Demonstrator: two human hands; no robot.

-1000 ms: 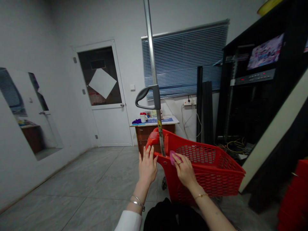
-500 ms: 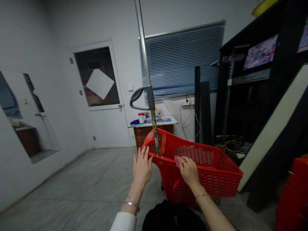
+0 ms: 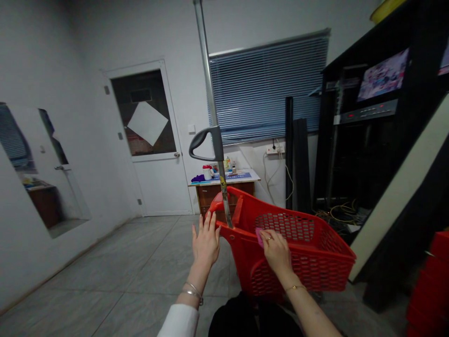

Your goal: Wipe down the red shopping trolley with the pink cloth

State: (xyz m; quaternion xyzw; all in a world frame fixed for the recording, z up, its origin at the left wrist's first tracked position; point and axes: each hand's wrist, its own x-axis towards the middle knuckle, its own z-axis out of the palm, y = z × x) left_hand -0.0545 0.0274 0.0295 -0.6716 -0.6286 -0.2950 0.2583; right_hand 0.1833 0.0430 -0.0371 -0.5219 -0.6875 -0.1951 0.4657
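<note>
A red plastic shopping basket point(image 3: 308, 252) on wheels stands in front of me on the floor. A metal pole point(image 3: 210, 112) with a grey grip point(image 3: 203, 142) rises from its near left corner. My left hand point(image 3: 206, 241) rests flat, fingers apart, against that corner of the rim. My right hand point(image 3: 277, 252) presses a small pink cloth point(image 3: 259, 235) onto the basket's near rim; most of the cloth is hidden under my fingers.
A white door point(image 3: 154, 140) and a small wooden desk point(image 3: 224, 187) with bottles stand behind the basket. Blue blinds point(image 3: 266, 89) cover the window. A black rack point(image 3: 379, 131) with cables fills the right. More red baskets point(image 3: 428, 285) sit at the far right.
My right hand with the pink cloth has slid a little to the right along the rim. My left hand has stayed at the corner. The view has shifted slightly.
</note>
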